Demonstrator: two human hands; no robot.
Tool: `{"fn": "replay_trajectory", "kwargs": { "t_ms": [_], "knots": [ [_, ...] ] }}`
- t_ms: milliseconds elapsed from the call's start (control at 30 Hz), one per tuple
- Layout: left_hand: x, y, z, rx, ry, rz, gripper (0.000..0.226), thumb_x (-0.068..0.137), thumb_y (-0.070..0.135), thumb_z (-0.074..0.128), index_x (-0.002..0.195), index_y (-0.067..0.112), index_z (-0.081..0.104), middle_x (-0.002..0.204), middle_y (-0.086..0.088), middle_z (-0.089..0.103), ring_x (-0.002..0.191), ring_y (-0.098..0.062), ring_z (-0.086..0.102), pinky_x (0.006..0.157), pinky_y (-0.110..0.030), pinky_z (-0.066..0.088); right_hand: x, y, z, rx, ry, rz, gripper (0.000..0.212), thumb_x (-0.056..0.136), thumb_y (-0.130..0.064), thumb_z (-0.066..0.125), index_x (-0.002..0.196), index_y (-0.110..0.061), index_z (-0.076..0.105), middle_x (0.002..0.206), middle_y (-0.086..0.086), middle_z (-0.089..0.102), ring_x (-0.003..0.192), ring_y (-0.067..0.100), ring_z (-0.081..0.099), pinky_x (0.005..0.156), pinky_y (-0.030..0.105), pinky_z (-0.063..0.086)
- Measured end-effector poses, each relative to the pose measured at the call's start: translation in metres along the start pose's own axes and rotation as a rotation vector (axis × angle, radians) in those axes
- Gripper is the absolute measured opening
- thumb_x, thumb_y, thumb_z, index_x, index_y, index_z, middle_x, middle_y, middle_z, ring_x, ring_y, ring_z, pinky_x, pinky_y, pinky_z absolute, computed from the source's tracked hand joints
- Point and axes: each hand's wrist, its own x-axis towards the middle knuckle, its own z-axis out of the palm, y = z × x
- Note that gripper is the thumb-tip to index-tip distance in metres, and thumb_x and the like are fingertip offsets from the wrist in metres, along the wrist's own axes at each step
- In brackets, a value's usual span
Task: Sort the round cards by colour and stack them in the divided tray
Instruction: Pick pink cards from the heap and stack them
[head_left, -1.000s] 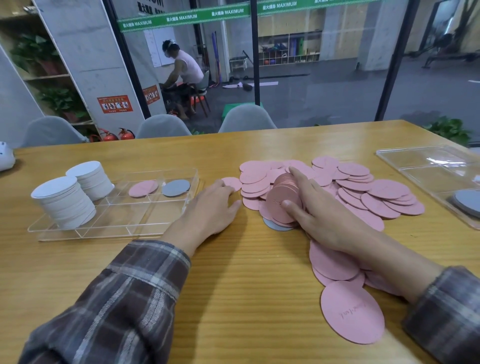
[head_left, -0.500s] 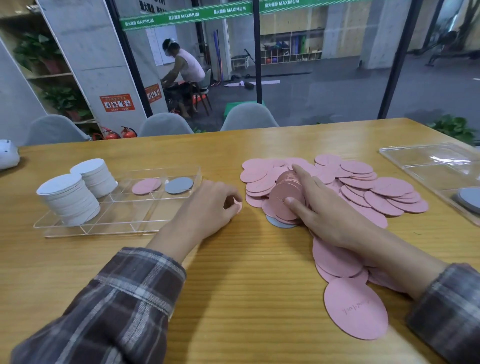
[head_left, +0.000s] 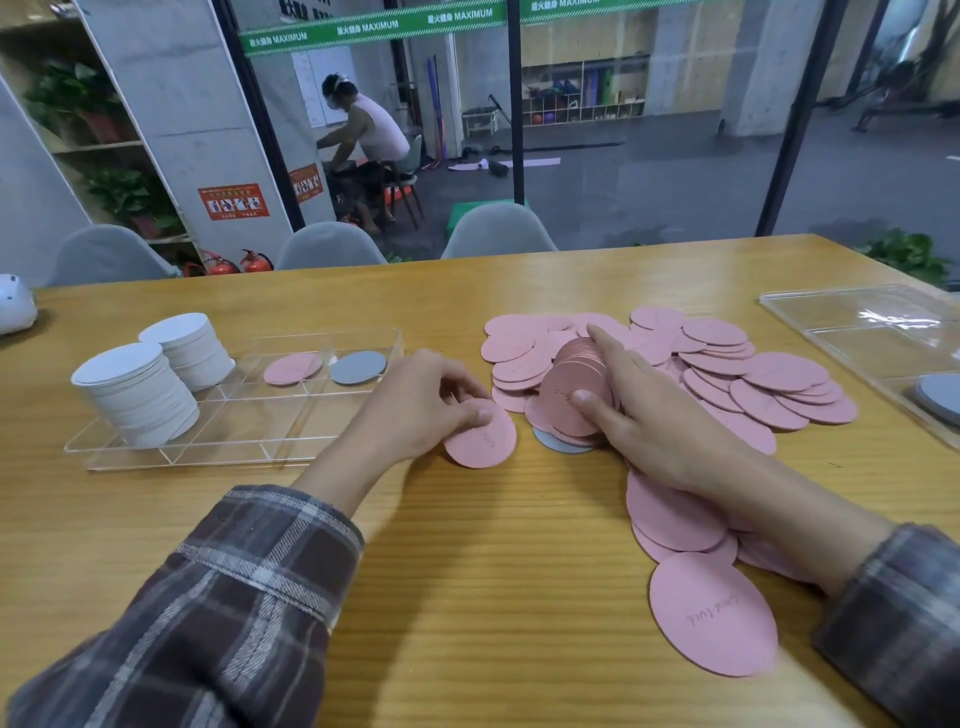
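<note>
1. Left hand (head_left: 415, 405) has pulled one pink round paper card (head_left: 483, 441) off the heap of pink cards (head_left: 769, 384) since 0.5 s ago; its fingers pinch the card's far edge, and the card lies on the wooden tabletop (head_left: 467, 545) btw the clear divided plastic tray (head_left: 208, 460) & heap
2. Right hand (head_left: 654, 426) fingers are clamped on an on-edge bundle of pink cards (head_left: 571, 395); slack grip = bundle prob fans out
3. Grey round card (head_left: 558, 446) under the bundle could get scooped in w/ the pinks, i.e. wrong compartment

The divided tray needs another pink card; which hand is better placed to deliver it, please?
Left, probably: the left hand pinches a pink card beside the divided tray; the right hand holds a bundle farther off.
</note>
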Motion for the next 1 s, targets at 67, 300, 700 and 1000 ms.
{"fn": "replay_trajectory", "kwargs": {
  "t_ms": [67, 300, 700, 1000],
  "knots": [
    [-0.001, 0.004, -0.001, -0.166, -0.05, 0.038, 0.01, 0.084, 0.022, 0.086, 0.091, 0.028, 0.083, 0.082, 0.002, 0.074, 0.071, -0.002, 0.057, 0.074, -0.019, 0.047, 0.0, 0.0, 0.0, 0.002, 0.002, -0.001, 0.072, 0.105, -0.044, 0.045, 0.163, -0.031, 0.004, 0.151, 0.004, 0.041, 0.14, 0.023, 0.04, 0.109, 0.04, 0.036],
    [0.002, 0.016, 0.023, -0.427, 0.036, 0.176, 0.023, 0.086, 0.004, 0.08, 0.104, 0.019, 0.08, 0.084, 0.003, 0.07, 0.079, -0.01, 0.062, 0.081, -0.026, 0.057, 0.0, 0.003, 0.0, 0.045, -0.02, -0.03, 0.068, 0.106, -0.045, 0.038, 0.162, -0.032, 0.001, 0.158, 0.003, 0.033, 0.146, 0.021, 0.032, 0.116, 0.038, 0.03],
    [0.01, 0.027, 0.047, -0.516, 0.177, 0.195, 0.021, 0.083, 0.009, 0.085, 0.1, 0.02, 0.079, 0.088, 0.007, 0.075, 0.082, -0.006, 0.068, 0.078, -0.024, 0.056, 0.0, 0.0, -0.001, 0.021, -0.064, -0.031, 0.08, 0.101, -0.057, 0.044, 0.162, -0.035, -0.004, 0.154, 0.0, 0.034, 0.141, 0.02, 0.039, 0.114, 0.041, 0.035],
    [0.013, 0.029, 0.046, -0.489, 0.264, 0.187, 0.003, 0.092, 0.019, 0.078, 0.095, 0.017, 0.079, 0.092, 0.008, 0.076, 0.084, -0.008, 0.07, 0.079, -0.026, 0.057, -0.001, 0.001, -0.006, 0.008, -0.024, -0.036, 0.077, 0.102, -0.044, 0.048, 0.163, -0.032, 0.001, 0.157, 0.001, 0.034, 0.142, 0.022, 0.039, 0.114, 0.04, 0.035]
  ]
}}
